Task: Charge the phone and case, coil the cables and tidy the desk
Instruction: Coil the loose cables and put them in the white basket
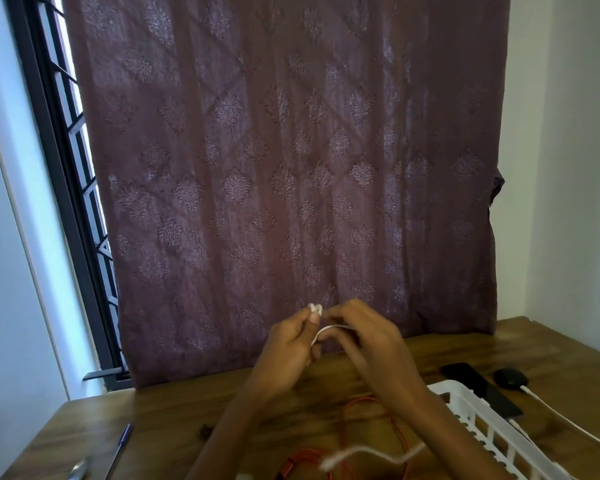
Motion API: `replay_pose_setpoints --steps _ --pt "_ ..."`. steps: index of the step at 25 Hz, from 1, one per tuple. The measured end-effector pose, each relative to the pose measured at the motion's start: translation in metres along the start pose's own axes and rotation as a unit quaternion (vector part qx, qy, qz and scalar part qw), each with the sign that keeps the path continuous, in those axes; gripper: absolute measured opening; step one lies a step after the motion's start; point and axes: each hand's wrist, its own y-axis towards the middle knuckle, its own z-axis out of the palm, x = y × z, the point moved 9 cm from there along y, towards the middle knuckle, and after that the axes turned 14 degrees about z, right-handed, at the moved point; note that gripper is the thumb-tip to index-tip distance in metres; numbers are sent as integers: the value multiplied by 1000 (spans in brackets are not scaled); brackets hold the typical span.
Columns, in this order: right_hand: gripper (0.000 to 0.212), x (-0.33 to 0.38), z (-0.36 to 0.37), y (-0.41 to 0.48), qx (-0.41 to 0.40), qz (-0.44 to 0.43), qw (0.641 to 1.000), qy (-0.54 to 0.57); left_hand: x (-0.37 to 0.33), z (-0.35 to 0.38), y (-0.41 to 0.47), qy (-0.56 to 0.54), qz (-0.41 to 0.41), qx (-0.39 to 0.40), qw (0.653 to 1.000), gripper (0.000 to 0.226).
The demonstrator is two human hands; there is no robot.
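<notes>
White cable [361,451], gripped by left hand [284,344], right hand [364,336], beside basket [444,388].

- Curtain [284,168]: brownish-purple with a repeated damask motif, hangs across most of the view.
- Window frame [59,188]: dark metal with bars, left of the curtain, daylight behind.
- Walls: white, left [11,271] and right [575,168].
- Pen [120,448]: blue, lower left.
- Basket [482,420]: white slatted plastic, lower right.
- Shiny metal object [80,467]: bottom edge, cut off.
</notes>
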Motion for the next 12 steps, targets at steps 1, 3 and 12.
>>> replay_pose_setpoints --steps 1,3,12 --pt "7 4 -2 3 -1 -20 1000 -19 0 4 -1 -32 -19 17 999 37" --pt "8 12 -4 9 7 -68 997 -48 -4 11 -1 -101 -46 46 993 41" --pt "21 -14 -17 30 24 37 992 118 -29 18 -7 -390 -102 36 914 31"
